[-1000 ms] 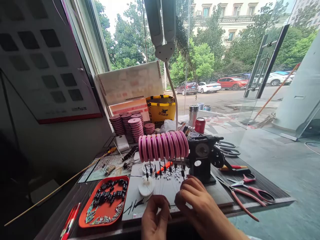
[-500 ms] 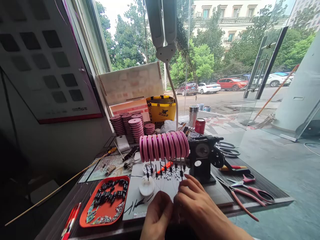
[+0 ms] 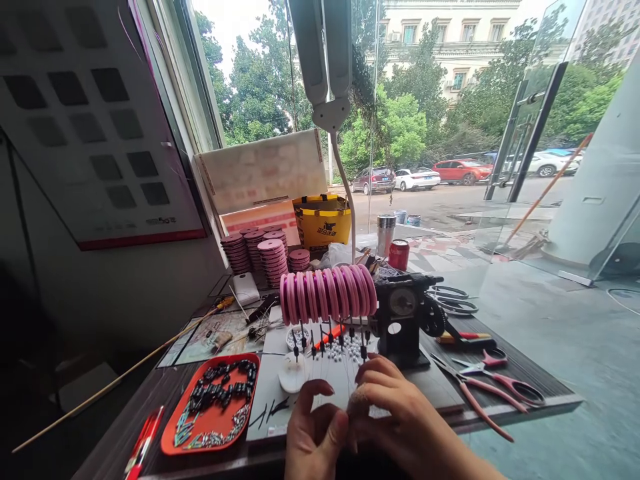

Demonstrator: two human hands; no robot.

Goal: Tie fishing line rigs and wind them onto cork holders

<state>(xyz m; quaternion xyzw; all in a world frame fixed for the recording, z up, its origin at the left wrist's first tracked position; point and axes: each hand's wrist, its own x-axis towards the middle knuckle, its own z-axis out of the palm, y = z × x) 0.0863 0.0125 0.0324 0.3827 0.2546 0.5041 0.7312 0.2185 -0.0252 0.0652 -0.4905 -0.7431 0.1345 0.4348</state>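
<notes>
Noted opening of left hand [image 3: 317, 430] just beside right hand [image 3: 400, 407], lower centre of frame.
Found left index finger raised clear of thumb, leaving a wide gap, against a closed pinch half a second ago. Found right fingers bunched; cannot tell contents. Located row of pink discs [image 3: 331, 293] at centre, with black pieces [image 3: 363, 352] hanging beneath, nearest right fingertips. Judged a change of hold, with handwork below pink discs unfinished.

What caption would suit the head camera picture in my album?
Left hand and right hand close together before a row of pink spools, with a red tray of small parts to the left.
</notes>
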